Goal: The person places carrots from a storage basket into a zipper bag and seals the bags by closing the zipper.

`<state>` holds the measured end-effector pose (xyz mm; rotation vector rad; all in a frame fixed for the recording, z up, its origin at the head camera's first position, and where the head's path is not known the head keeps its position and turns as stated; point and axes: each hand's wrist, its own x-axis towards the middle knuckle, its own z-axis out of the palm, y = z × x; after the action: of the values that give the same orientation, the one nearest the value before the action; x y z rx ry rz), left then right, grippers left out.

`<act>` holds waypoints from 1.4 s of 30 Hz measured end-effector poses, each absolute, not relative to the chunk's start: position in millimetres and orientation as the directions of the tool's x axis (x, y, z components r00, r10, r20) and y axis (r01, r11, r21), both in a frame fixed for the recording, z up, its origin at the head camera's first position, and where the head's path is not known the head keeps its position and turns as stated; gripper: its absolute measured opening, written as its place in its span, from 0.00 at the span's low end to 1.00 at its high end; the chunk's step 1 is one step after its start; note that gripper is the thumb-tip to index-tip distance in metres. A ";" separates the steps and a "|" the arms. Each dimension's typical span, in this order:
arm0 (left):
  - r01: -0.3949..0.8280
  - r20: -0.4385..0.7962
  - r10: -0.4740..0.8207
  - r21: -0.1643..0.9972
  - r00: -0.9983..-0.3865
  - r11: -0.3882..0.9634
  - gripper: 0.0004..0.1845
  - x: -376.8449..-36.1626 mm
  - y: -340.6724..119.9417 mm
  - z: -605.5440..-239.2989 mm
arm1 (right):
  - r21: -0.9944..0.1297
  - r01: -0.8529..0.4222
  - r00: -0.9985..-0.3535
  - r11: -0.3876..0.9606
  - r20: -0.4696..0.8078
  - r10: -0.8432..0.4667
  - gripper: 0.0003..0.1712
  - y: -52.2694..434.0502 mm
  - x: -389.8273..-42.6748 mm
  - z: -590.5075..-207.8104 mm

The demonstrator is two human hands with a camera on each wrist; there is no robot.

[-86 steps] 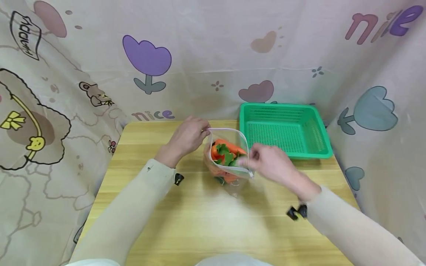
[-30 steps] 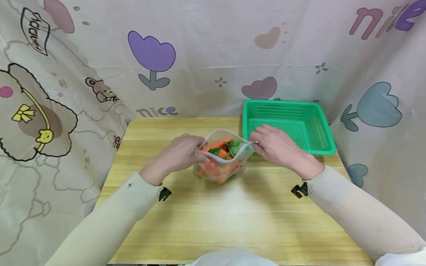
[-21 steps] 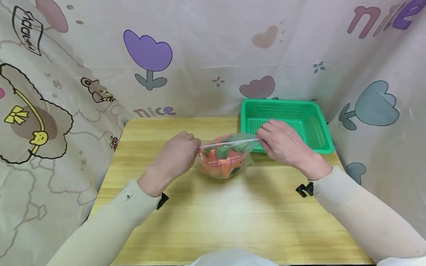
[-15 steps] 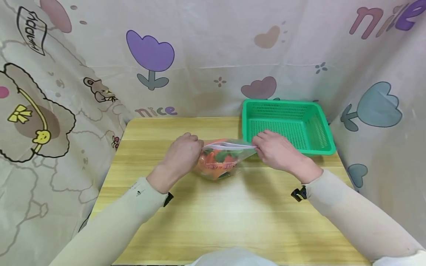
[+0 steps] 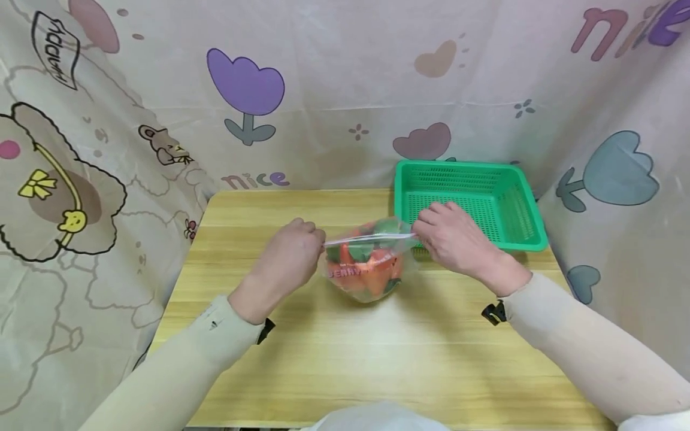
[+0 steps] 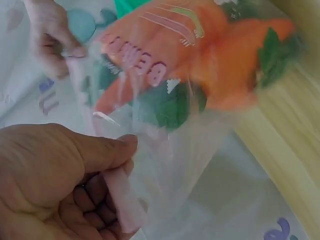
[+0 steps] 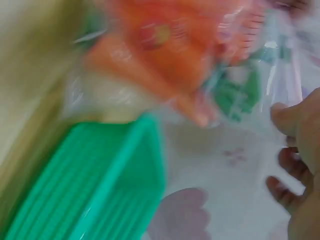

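A clear zip bag (image 5: 350, 273) with printed lettering hangs between both hands, bulging with orange carrots (image 6: 220, 60) and green leafy vegetables (image 6: 167, 107). Its white zip strip (image 5: 372, 238) is stretched nearly straight across the top. My left hand (image 5: 291, 254) pinches the left end of the strip, thumb on top in the left wrist view. At the other end, my right hand (image 5: 451, 238) grips the strip's right corner. The right wrist view is blurred, with the thumb and fingers at the bag's edge.
Behind and right of the bag, a green plastic basket (image 5: 539, 239) stands on the wooden table (image 5: 372, 371), partly covered by the right hand. A patterned curtain (image 5: 334, 72) encloses the table's back and sides.
The bag's wide-open mouth has been drawn into a straight line. The right hand has gone from above the mouth to the strip's right end; the left now pinches the left end.
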<state>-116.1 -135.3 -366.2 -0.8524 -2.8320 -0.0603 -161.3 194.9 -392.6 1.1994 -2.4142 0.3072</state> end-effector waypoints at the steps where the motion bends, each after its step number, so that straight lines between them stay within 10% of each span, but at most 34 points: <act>1: 0.575 0.179 0.572 -0.037 -0.800 0.817 0.01 -115.7 -132.7 -367.5 | 0.009 -0.791 -0.552 0.612 0.421 -0.720 0.05 197.1 -160.7 -395.0; 10: 0.592 0.113 0.594 -0.056 -0.796 0.804 0.03 -117.8 -118.6 -367.2 | -0.102 -0.721 -0.686 0.686 0.252 -0.683 0.06 195.2 -152.4 -400.0; 16: 0.556 0.039 0.556 -0.014 -0.830 0.831 0.07 -125.5 -128.3 -362.8 | -0.149 -0.737 -0.667 0.659 0.316 -0.675 0.05 190.4 -152.6 -402.9; 24: 0.592 0.194 0.607 -0.135 -0.771 0.795 0.04 -122.3 -137.7 -367.8 | 0.068 -0.784 -0.525 0.617 0.459 -0.717 0.08 196.6 -162.4 -398.1; 37: 0.616 0.137 0.655 -0.243 -0.743 0.749 0.10 -125.5 -144.0 -369.7 | 0.119 -0.766 -0.565 0.632 0.344 -0.750 0.09 190.9 -158.2 -405.8; 42: 0.606 -0.041 0.606 -0.120 -0.794 0.786 0.06 -130.2 -146.4 -352.1 | 0.011 -0.757 -0.623 0.653 0.289 -0.727 0.07 191.9 -155.7 -398.9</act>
<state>-130.2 -146.4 -352.1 -1.0076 -2.9689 0.2001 -155.7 191.9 -398.9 1.1956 -2.6052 0.1614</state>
